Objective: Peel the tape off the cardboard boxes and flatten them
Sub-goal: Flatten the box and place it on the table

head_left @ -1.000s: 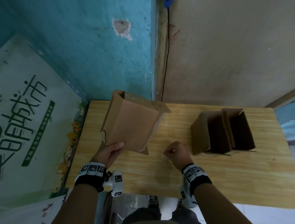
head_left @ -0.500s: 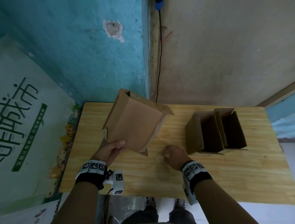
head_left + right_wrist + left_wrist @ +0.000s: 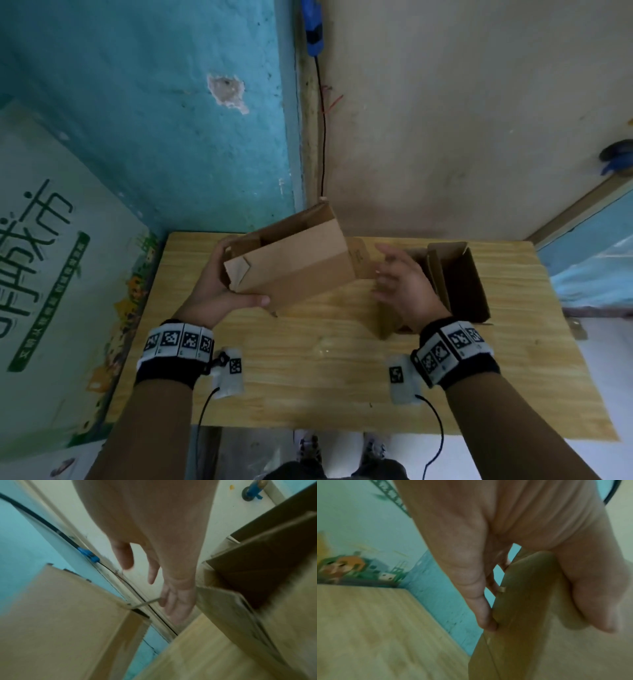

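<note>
The left hand (image 3: 219, 287) grips one end of a cardboard box (image 3: 294, 263) held tilted above the table (image 3: 308, 370), thumb under its lower edge. The right hand (image 3: 404, 284) is spread and empty, just beside the box's far flap — apparently reaching to steady it. Two more boxes (image 3: 459, 281) stand open behind it. Next, I judge, comes collapsing the held box flat; whether any tape remains is unclear.
</note>
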A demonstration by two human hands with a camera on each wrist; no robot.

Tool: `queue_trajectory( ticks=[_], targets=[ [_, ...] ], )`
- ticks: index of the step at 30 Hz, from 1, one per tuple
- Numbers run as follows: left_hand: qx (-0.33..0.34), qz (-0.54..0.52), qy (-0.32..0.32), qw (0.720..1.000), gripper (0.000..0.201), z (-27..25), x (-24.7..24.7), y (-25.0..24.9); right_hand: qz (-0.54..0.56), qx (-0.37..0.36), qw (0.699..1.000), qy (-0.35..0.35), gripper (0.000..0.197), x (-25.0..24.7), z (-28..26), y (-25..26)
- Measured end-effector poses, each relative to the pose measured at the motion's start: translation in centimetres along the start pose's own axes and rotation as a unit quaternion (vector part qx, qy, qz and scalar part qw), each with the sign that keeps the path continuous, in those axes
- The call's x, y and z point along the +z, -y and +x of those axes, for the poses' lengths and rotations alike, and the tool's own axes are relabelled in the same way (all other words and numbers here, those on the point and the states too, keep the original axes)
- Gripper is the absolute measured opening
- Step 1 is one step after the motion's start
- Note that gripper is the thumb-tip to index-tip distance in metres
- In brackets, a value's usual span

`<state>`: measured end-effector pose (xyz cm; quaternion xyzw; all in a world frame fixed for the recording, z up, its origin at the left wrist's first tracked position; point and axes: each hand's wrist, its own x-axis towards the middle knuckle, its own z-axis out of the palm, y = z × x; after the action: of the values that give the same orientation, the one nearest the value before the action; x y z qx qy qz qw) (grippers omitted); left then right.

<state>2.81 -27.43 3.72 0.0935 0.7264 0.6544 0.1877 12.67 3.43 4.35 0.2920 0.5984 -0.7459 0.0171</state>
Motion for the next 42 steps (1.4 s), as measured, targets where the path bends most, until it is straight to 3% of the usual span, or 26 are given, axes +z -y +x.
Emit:
queue_trajectory(
  ticks=[4,7,10,12,16,18,21,24,27,30,33,35,39,42],
  targets=[
    [0.075,0.068,0.051,0.994,0.114,0.3,2.1,-2.5,0.02,0.068,0.996,0.045,0.068,-0.1,-1.0,2.0],
    [0.093,0.1,0.095,0.986,0.109,0.1,4.3,-3.7,0.026,0.091,0.991,0.09,0.085,-0.9,-1.3,3.0],
    [0.101,0.133,0.121,0.979,0.105,-0.6,6.8,-4.8,-0.056,0.055,0.993,0.087,0.073,-1.7,-2.1,4.3],
    [0.113,0.146,0.113,0.976,0.106,-0.9,8.2,-5.3,-0.118,0.04,0.99,0.067,0.087,-2.5,-2.3,4.8],
    [0.101,0.121,0.118,0.981,0.126,-1.2,9.9,-5.2,-0.134,0.032,0.989,0.057,0.109,-3.9,-2.5,5.9],
    [0.048,0.046,0.141,0.988,0.115,-1.4,10.8,-5.3,-0.161,-0.001,0.986,0.05,0.111,-4.0,-2.8,6.3],
    [-0.025,-0.081,0.049,0.995,0.086,-1.0,12.5,-5.5,-0.191,-0.063,0.979,0.021,0.098,-3.8,-3.0,6.5],
    [-0.03,-0.052,-0.073,0.996,0.057,-0.3,13.6,-5.5,-0.2,-0.094,0.975,-0.021,0.053,-3.2,-3.4,6.6],
    [-0.078,-0.087,-0.166,0.979,0.041,0.2,14.2,-5.4,-0.218,-0.128,0.965,-0.065,0.044,-2.7,-3.4,6.4],
    [-0.105,-0.044,-0.18,0.977,0.047,0.5,14.4,-5.1,-0.278,-0.135,0.949,-0.065,0.031,-1.9,-2.8,5.7],
    [-0.113,0.012,-0.187,0.976,0.059,0.3,14.8,-4.9,-0.291,-0.127,0.944,-0.085,0.056,-1.0,-2.2,5.2],
    [-0.12,0.031,-0.186,0.975,0.06,0.2,14.8,-4.9,-0.302,-0.133,0.94,-0.09,0.062,-0.6,-1.9,5.1],
    [-0.128,0.044,-0.173,0.976,0.063,-0.3,14.2,-6.2,-0.291,-0.114,0.949,-0.05,0.045,-0.2,-1.5,5.7],
    [-0.166,0.04,-0.157,0.973,0.042,0.0,13.4,-7.1,-0.278,-0.098,0.956,-0.003,0.023,-0.2,-1.6,6.5]
  ],
)
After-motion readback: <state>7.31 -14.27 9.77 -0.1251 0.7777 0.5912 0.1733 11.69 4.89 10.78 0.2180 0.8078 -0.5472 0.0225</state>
